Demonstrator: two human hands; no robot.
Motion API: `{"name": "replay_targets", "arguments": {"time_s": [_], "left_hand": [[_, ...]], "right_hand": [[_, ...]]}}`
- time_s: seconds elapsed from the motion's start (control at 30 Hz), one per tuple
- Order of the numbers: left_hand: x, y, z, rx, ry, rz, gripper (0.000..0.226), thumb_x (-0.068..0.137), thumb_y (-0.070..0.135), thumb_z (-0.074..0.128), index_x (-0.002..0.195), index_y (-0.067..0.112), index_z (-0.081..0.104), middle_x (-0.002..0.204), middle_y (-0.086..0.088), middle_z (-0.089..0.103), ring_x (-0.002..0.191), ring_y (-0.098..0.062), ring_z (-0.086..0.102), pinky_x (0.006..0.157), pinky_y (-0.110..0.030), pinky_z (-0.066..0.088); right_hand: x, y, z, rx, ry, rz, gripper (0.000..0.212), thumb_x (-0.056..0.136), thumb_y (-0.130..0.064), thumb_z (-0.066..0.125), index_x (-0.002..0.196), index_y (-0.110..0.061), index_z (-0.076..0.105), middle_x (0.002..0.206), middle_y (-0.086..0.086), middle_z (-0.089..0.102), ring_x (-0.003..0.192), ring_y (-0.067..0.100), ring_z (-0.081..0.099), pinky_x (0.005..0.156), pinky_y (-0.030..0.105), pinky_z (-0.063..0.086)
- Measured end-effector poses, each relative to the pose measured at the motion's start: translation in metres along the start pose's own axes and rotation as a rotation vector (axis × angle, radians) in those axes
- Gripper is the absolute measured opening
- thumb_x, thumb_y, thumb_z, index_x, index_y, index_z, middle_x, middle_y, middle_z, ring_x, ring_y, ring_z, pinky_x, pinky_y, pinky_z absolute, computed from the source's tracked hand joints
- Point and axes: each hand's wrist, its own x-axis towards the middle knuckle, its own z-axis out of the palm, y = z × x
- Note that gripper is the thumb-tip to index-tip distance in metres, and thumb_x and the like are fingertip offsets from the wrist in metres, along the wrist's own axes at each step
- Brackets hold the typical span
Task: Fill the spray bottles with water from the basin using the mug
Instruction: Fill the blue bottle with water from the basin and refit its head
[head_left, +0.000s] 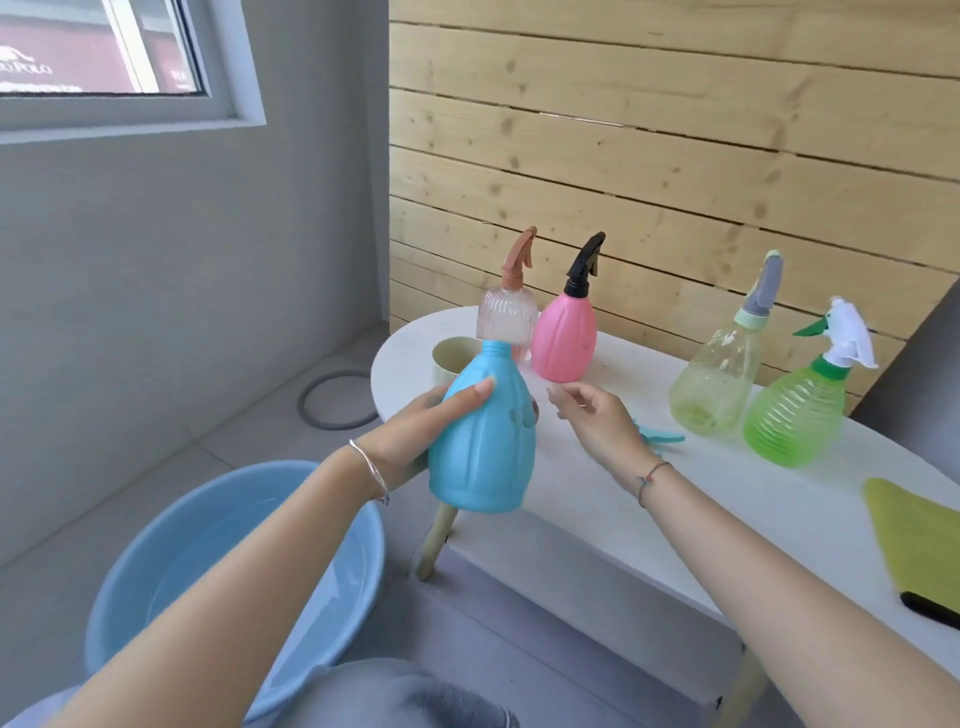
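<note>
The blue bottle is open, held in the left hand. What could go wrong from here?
The neck of the blue bottle is narrow and the mouth of the mug is wide, so pouring may spill water onto the table.
Only the left hand holds it, tilted near the table edge; once heavier and wet, it might slip.
A dark flat thing, perhaps a phone, lies on the table; spilled water could reach it.
</note>
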Motion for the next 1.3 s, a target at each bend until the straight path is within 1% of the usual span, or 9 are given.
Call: {"name": "replay_targets", "arguments": {"time_s": [0.17,0.3,0.63,0.8,0.9,1.0,1.13,1.23,1.3], "left_hand": [[-0.039,-0.005,-0.059,0.034,0.209,0.008,0.071,0.066,0.055,0.072,0.124,0.017,0.057,0.117,-0.007,0.070,0.106,-0.023,0.068,0.089,-0.038,0.055],[-0.073,-0.011,-0.099,0.068,0.345,-0.023,0.053,0.071,0.046,0.070,0.116,0.019,0.062,0.111,-0.003,0.072,0.100,-0.017,0.070,0.082,-0.031,0.058],[-0.141,-0.047,-0.189,0.150,0.584,-0.139,0.040,0.082,0.045,0.069,0.116,0.029,0.058,0.107,0.006,0.072,0.091,-0.008,0.071,0.069,-0.020,0.056],[-0.151,-0.091,-0.232,0.125,0.688,-0.195,0.076,0.054,0.064,0.076,0.120,0.032,0.056,0.110,0.009,0.071,0.094,-0.007,0.070,0.076,-0.026,0.057],[-0.146,-0.123,-0.255,0.119,0.709,-0.230,0.076,0.050,0.068,0.075,0.117,0.035,0.056,0.107,0.011,0.071,0.092,-0.006,0.070,0.071,-0.026,0.056],[-0.134,-0.155,-0.276,0.137,0.713,-0.281,0.080,0.046,0.072,0.074,0.115,0.034,0.058,0.105,0.012,0.071,0.096,-0.008,0.069,0.077,-0.028,0.055],[-0.115,-0.197,-0.298,0.111,0.723,-0.300,0.068,0.055,0.066,0.078,0.111,0.031,0.059,0.103,0.009,0.071,0.093,-0.009,0.069,0.074,-0.026,0.053],[-0.105,-0.223,-0.309,0.072,0.738,-0.298,0.039,0.075,0.048,0.077,0.106,0.034,0.058,0.102,0.012,0.070,0.094,-0.007,0.067,0.069,-0.020,0.050],[-0.097,-0.241,-0.316,0.068,0.740,-0.292,0.038,0.075,0.047,0.074,0.106,0.035,0.058,0.102,0.013,0.070,0.095,-0.005,0.068,0.070,-0.018,0.050]], "right_hand": [[0.005,-0.008,0.042,0.101,-0.036,-0.029,0.021,0.094,-0.024,0.058,0.101,-0.006,0.068,0.094,0.002,0.067,0.081,0.006,0.058,0.064,0.001,0.039],[0.007,-0.015,0.064,0.150,-0.031,-0.034,0.019,0.096,-0.017,0.055,0.098,-0.005,0.069,0.092,0.005,0.068,0.062,-0.015,0.059,0.059,0.000,0.039],[0.010,-0.078,0.172,0.304,-0.274,-0.041,0.021,0.096,-0.026,0.056,0.081,-0.017,0.068,0.077,-0.006,0.068,0.062,-0.006,0.061,0.072,0.010,0.046],[0.014,-0.070,0.253,0.190,-0.424,0.012,0.027,0.093,-0.033,0.059,0.089,-0.009,0.072,0.058,-0.010,0.053,0.059,0.007,0.049,0.067,0.012,0.042],[0.019,-0.046,0.300,0.102,-0.474,0.043,0.027,0.092,-0.033,0.061,0.086,-0.009,0.071,0.061,0.000,0.044,0.063,0.013,0.040,0.051,0.008,0.034],[0.025,-0.014,0.337,0.000,-0.524,0.060,0.030,0.092,-0.033,0.060,0.081,-0.006,0.070,0.068,0.019,0.046,0.065,0.009,0.040,0.050,0.015,0.028],[0.034,0.028,0.377,-0.208,-0.562,0.009,0.035,0.093,-0.032,0.059,0.078,-0.001,0.065,0.051,-0.010,0.045,0.048,0.004,0.036,0.044,0.012,0.029],[0.037,0.051,0.393,-0.331,-0.601,-0.064,0.036,0.091,-0.035,0.060,0.070,-0.006,0.060,0.064,0.004,0.061,0.059,0.015,0.046,0.055,0.022,0.035],[0.041,0.068,0.402,-0.420,-0.614,-0.115,0.037,0.089,-0.035,0.062,0.066,-0.007,0.055,0.066,0.007,0.061,0.063,0.018,0.045,0.058,0.030,0.034]]}}
